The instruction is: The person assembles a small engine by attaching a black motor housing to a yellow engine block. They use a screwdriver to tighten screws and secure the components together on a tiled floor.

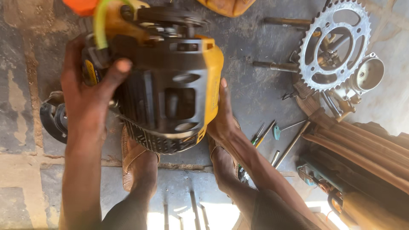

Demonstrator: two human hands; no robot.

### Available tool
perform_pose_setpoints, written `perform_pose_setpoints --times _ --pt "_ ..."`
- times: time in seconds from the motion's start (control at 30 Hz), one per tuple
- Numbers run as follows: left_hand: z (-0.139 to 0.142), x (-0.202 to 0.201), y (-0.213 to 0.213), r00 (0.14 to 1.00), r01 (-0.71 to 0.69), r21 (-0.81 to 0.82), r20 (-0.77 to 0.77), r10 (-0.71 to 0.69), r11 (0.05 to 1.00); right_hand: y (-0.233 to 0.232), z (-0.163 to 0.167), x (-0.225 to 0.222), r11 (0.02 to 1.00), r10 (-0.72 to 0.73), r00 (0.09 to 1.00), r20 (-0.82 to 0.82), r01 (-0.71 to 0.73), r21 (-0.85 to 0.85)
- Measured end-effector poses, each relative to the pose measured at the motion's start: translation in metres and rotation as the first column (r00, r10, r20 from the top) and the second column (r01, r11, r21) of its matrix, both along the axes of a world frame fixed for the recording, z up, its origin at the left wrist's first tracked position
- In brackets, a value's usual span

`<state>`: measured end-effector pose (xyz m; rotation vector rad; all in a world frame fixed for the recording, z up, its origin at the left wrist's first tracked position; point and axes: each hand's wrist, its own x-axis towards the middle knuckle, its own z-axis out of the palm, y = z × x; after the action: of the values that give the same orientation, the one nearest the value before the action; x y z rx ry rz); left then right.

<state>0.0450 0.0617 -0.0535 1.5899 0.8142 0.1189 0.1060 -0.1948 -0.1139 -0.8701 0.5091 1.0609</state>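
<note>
above the concrete floor, left hand and right hand each clamp a side of the yellow-black engine housing, likely heavy, rigid, best held by its edges

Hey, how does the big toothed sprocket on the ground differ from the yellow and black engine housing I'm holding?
The sprocket is bare silver metal, flat and ring-shaped with cut-outs; the engine housing is bulky, black with yellow edges. The sprocket lies on the floor among loose parts, untouched; the engine housing is lifted, gripped by the left hand and right hand. Both look like machine parts.
</note>
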Motion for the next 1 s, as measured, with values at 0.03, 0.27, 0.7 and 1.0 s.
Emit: perform_pose_setpoints --times 0.03,0.27,0.7,1.0 --pt "0.005 0.002 -0.001 1.0 0.019 0.105 0.0 -0.019 0.994 0.0 -0.003 -0.004 1.0 -0.002 1.0 0.016 0.002 -0.019" --pt "0.003 0.014 -0.041 0.96 0.217 0.637 -0.276 -0.044 0.74 -0.037 -0.026 -0.005 0.947 -0.067 0.992 0.104 0.096 -0.308" --pt "-0.02 0.04 -0.114 0.853 0.516 0.757 -0.415 -0.315 0.401 -0.082 -0.058 0.01 0.88 -0.162 0.966 0.201 0.233 -0.413" --pt "-0.013 0.025 -0.082 0.845 0.463 0.777 -0.241 -0.478 0.427 -0.096 -0.069 0.02 0.913 -0.192 0.963 0.189 0.246 -0.325"
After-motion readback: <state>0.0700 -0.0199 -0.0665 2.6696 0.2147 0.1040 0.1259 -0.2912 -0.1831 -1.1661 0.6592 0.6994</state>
